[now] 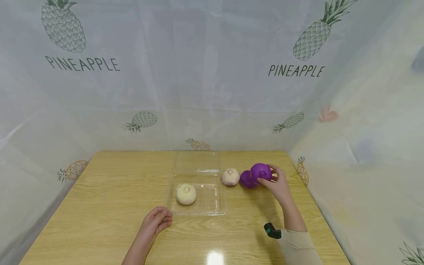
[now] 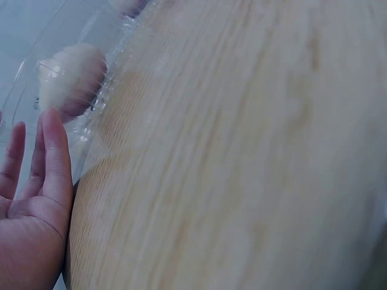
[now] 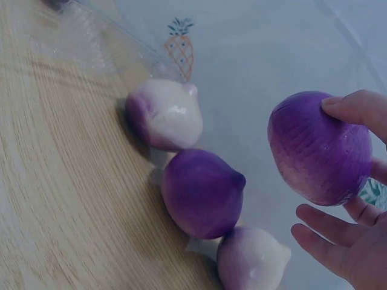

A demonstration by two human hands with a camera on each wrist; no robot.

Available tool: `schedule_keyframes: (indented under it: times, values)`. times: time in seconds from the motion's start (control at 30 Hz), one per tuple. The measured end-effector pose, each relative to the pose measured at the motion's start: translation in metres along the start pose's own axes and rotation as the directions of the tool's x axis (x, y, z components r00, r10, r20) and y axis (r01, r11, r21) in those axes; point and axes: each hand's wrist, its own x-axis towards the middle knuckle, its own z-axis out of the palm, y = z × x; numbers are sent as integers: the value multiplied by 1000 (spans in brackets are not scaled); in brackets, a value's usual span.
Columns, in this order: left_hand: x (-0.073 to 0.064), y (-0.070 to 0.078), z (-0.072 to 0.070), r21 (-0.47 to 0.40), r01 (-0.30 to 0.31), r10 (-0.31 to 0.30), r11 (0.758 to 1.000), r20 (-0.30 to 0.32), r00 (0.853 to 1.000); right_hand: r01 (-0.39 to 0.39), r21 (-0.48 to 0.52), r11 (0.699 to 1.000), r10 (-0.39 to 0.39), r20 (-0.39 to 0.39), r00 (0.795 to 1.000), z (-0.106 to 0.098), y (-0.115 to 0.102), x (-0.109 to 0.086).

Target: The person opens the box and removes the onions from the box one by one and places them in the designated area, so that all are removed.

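My right hand (image 1: 276,184) holds a purple onion (image 1: 260,172) above the right side of the table, with the thumb on one side and fingers on the other. Below it in the right wrist view, a white-and-purple onion (image 3: 166,115), a second purple onion (image 3: 204,193) and another pale onion (image 3: 253,260) stand in a row. The pale one nearest the hand is hidden in the head view. A clear plastic clamshell box (image 1: 208,213) lies open, with a white onion (image 1: 186,194) in its left half. My left hand (image 1: 155,222) rests at the box's front left corner, fingers extended.
The box's clear lid (image 1: 197,162) is folded back toward the table's far edge. Beyond the wooden table (image 1: 109,191) hangs a pale curtain (image 1: 198,73) printed with pineapples, which also runs along both sides. A black wrist camera (image 1: 272,231) sits at the right sleeve.
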Motion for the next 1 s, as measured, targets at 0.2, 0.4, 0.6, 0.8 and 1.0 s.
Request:
schedule_keyframes:
  times: [0.2, 0.4, 0.6, 0.8, 1.0]
  values:
    - [0, 0, 0, 8, -2, 2, 1000, 0, 1000, -52, -1, 999, 52, -22, 998, -8, 3, -3]
    - [0, 0, 0, 9, 0, 0, 1000, -5, 1000, -80, -14, 997, 79, -57, 995, -17, 8, -3]
    - [-1, 0, 0, 13, -9, 9, 1000, 1, 1000, -91, -14, 996, 89, -115, 989, -24, 15, 1]
    - [-1, 0, 0, 12, -5, 5, 1000, -1, 1000, -117, -3, 993, 115, -160, 980, -27, 21, 2]
    - [0, 0, 0, 5, -2, 3, 1000, -10, 1000, -129, -6, 992, 124, -215, 969, -30, 27, 4]
